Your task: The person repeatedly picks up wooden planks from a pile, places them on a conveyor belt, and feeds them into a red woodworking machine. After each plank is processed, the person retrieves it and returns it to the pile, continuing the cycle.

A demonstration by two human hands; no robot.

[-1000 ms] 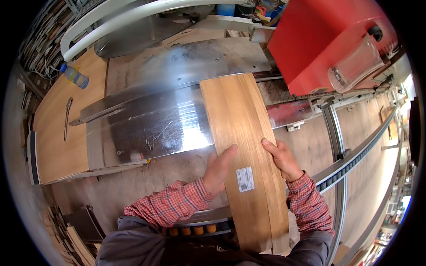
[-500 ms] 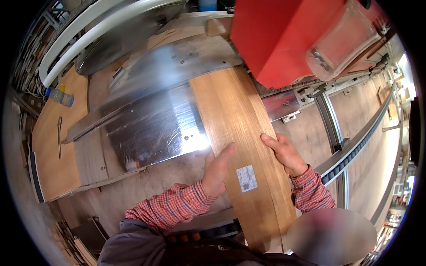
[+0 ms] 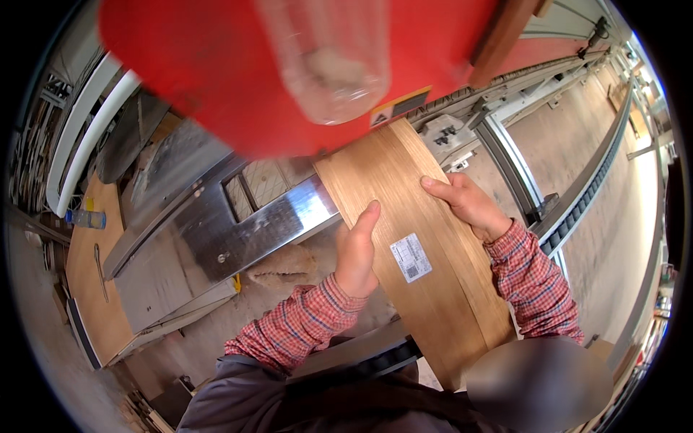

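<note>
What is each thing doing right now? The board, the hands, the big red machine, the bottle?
Wooden board: lying flat, far end under the red machine, held on both long edges.
Left hand: gripping the board's left edge.
Right hand: gripping the board's right edge.
White label: stuck flat on the board.
Red machine housing: hanging over the board's far end.
Plastic bottle: lying on its side.

The far end of the wooden board (image 3: 404,238) is hidden beneath the red machine housing (image 3: 238,65). The housing is cut off by the upper picture edge. The clear plastic part (image 3: 328,61) on it is motion-blurred; its shape cannot be determined. The white label (image 3: 411,257) print is too small to resolve.
</note>
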